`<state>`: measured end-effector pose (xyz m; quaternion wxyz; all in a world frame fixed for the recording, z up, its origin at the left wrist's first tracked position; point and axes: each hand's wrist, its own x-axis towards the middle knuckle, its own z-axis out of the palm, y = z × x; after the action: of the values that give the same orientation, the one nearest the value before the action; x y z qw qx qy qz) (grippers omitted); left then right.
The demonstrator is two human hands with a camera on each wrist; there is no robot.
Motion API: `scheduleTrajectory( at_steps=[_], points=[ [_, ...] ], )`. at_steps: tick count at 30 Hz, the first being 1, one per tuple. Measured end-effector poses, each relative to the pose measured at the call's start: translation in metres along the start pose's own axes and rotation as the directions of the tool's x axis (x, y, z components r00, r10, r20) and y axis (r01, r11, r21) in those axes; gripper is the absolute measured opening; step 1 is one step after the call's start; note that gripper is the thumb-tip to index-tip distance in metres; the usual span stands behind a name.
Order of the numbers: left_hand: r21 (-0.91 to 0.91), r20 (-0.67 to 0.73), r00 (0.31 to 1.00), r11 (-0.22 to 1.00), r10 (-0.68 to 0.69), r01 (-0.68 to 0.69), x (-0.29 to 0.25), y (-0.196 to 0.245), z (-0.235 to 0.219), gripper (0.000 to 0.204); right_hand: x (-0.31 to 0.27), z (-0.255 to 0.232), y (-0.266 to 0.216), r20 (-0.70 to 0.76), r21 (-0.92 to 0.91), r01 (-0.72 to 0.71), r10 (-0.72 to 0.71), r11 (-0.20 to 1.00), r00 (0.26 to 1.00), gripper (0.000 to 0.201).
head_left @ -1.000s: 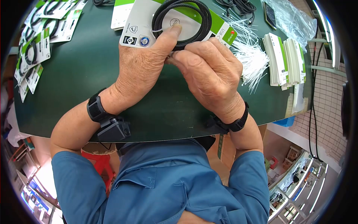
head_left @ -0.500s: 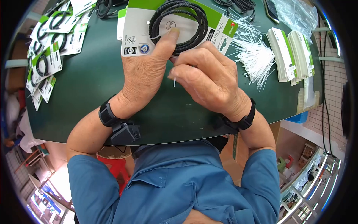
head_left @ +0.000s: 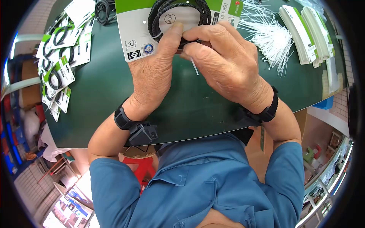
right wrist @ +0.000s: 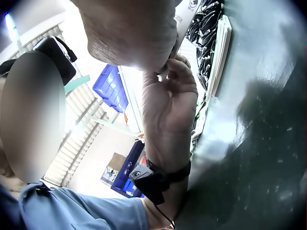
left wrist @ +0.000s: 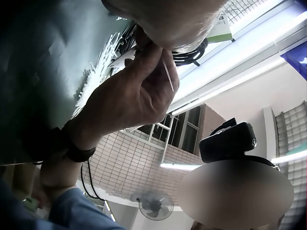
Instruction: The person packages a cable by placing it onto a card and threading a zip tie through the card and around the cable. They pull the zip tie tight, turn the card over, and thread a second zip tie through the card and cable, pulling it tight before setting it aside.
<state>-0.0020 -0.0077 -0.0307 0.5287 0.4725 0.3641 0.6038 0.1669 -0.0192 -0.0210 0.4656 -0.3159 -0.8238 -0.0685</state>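
Note:
A white-and-green packaging card (head_left: pixel 131 28) labelled USB-C carries a coiled black braided cable (head_left: pixel 153 21). My left hand (head_left: pixel 152 74) grips the card's lower edge, its thumb lying over the front beside the coil. At the bottom of the coil, my right hand (head_left: pixel 230 60) pinches with thumb and forefinger, close beside the left thumb. A thin white cable tie (head_left: pixel 195 67) sticks out below the right fingertips; its other end is hidden by the fingers. The left wrist view also shows this tie (left wrist: pixel 168 75) by the right hand (left wrist: pixel 129 98).
Loose white cable ties (head_left: pixel 272 41) lie fanned out at right, beside stacked flat cards (head_left: pixel 300 38). Several carded cables (head_left: pixel 57 78) are heaped at the left, with a loose black cable (head_left: pixel 102 13) behind. The green table's (head_left: pixel 182 121) front edge runs near the person's body.
The right fingers have moved up against the coil, and more of the white tie's tail shows below them. The left hand keeps its grip on the card. The head view has shifted.

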Motion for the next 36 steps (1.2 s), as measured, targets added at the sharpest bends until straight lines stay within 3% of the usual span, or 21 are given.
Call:
scheduleTrajectory(
  at_steps=[5,7,11,13,16,20,23,25,26,28,31,34,36],
  points=[
    [-0.041,0.028,0.999,0.999,0.017,-0.016,0.000,0.002,0.000,0.036,0.000,0.000,0.000,0.016,0.048,0.001,-0.002,0.999,1.000,0.028],
    [-0.083,0.016,0.999,0.996,-0.042,0.043,-0.003,0.003,0.000,0.039,-0.002,0.000,0.000,0.022,0.089,-0.012,0.011,0.996,1.000,0.027],
    [-0.072,0.051,0.998,0.997,-0.022,0.025,-0.002,0.000,-0.004,0.041,-0.006,-0.001,0.000,0.022,0.129,-0.065,0.063,0.990,0.998,0.025],
    [0.032,0.088,0.996,0.999,-0.027,0.024,-0.002,0.001,-0.005,0.041,-0.005,-0.002,-0.001,0.049,0.127,-0.085,0.079,0.988,0.996,0.026],
    [-0.029,0.018,1.000,0.999,-0.022,0.022,-0.001,0.005,0.003,0.041,-0.003,-0.001,-0.001,-0.010,0.118,-0.045,0.047,0.992,0.999,0.026],
    [0.001,0.039,0.998,0.999,0.043,-0.043,0.003,0.007,0.000,0.038,-0.001,0.001,-0.003,-0.089,0.099,0.053,-0.044,0.994,0.995,0.025],
    [0.086,0.030,0.998,0.995,0.056,-0.058,0.003,0.007,-0.003,0.035,0.000,-0.005,-0.007,-0.034,0.112,0.040,-0.036,0.993,0.999,0.027],
    [0.454,0.172,0.958,0.844,0.231,-0.285,0.005,0.005,-0.010,0.037,-0.004,-0.003,-0.007,-0.036,0.101,0.054,-0.051,0.993,0.998,0.027],
    [0.454,0.175,0.957,0.844,0.230,-0.286,0.005,0.006,-0.010,0.037,-0.005,-0.002,-0.007,-0.036,0.096,0.069,-0.066,0.993,0.997,0.027],
    [0.265,0.086,0.994,0.960,0.067,-0.088,0.005,0.016,-0.002,0.037,-0.003,-0.005,-0.008,-0.041,0.103,0.069,-0.066,0.992,0.997,0.026],
    [0.119,0.038,0.999,0.993,0.012,-0.017,0.004,0.019,0.004,0.034,-0.003,-0.004,-0.010,-0.066,0.125,0.097,-0.089,0.987,0.994,0.025],
    [0.246,0.001,1.000,0.969,-0.029,0.028,0.000,0.028,0.009,0.031,-0.006,0.008,-0.013,-0.155,0.143,0.112,-0.090,0.983,0.984,0.021],
    [0.230,-0.001,1.000,0.973,-0.012,0.012,0.002,0.027,0.011,0.030,-0.006,0.011,-0.015,-0.222,0.149,0.100,-0.065,0.984,0.973,0.018]
  ],
)
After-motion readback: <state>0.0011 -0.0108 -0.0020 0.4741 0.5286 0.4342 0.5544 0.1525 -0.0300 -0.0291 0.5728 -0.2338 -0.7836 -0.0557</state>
